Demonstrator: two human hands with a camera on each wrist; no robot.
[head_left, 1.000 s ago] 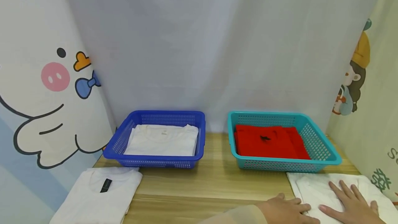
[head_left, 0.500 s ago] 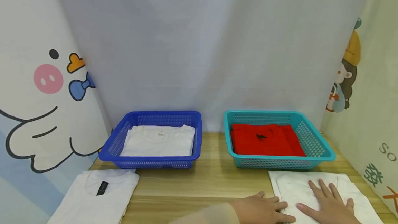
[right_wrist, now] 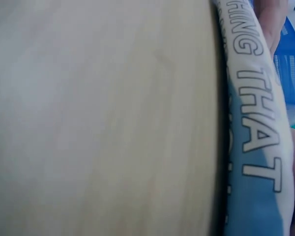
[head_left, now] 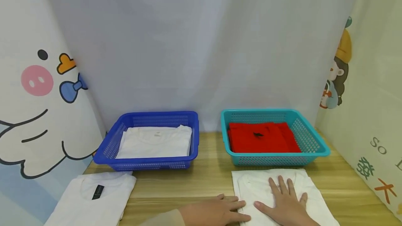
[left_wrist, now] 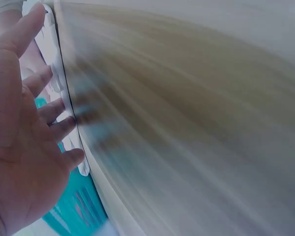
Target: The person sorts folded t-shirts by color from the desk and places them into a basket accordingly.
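A folded white garment, probably a T-shirt, is touched before the turquoise basket by the flat, splayed right hand and, at its left edge, by the straight-fingered left hand.

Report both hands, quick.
Left hand: open, at the left edge of the rightmost white garment.
Right hand: open, spread flat on that garment.
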